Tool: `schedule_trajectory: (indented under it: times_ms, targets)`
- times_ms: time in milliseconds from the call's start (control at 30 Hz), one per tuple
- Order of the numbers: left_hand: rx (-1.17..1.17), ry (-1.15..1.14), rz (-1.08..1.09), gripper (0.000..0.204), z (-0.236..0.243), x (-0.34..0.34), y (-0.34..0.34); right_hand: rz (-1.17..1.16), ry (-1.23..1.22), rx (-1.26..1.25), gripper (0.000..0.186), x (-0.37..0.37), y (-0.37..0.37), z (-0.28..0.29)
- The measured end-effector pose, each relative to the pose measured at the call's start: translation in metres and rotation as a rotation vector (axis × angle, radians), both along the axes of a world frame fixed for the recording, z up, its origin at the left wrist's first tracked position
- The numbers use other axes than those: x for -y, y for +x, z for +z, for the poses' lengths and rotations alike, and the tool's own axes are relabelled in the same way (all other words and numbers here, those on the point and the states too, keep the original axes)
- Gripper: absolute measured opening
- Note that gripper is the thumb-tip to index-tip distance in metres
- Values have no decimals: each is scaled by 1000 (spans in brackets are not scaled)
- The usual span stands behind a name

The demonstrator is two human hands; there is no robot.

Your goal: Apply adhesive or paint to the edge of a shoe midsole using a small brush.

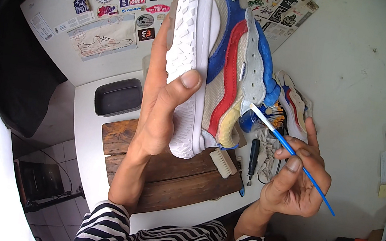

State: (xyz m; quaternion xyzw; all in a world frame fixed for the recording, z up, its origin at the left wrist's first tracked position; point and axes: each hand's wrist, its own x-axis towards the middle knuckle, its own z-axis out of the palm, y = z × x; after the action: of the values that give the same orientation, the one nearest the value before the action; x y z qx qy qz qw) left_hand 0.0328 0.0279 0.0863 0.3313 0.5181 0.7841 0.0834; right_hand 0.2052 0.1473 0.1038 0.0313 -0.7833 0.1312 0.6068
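Observation:
My left hand (164, 98) grips a sneaker (232, 76) around its white sole, thumb across the sole's side. The shoe is held up on end, its upper facing right, with red, blue, cream and pale grey panels. Between the fingers and thumb of my right hand (296, 178) is a thin blue paintbrush (290, 149). Its white tip meets, or nearly meets, the pale grey eyelet panel near the lowest lace holes. A bright blue padded part shows along the shoe's right edge. The left fingers are mostly hidden behind the sole.
Below the shoe lies a dark wooden board (173, 182) on a white table. A scrub brush (222, 163), a black-handled tool (253, 159) and crumpled cloth or laces (268, 159) lie to the right. A second sneaker (293, 103) stands behind. At left sits a dark tray (118, 97).

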Motion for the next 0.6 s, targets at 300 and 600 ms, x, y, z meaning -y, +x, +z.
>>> schedule_trajectory:
  times_ms: [300,600]
  targets:
    - [42,15,-6,100,2,0,1,33,12,12,10,-1,4,1]
    - [105,29,-80,97,7,1,3,296,-307,-35,13,-23,7,-7]
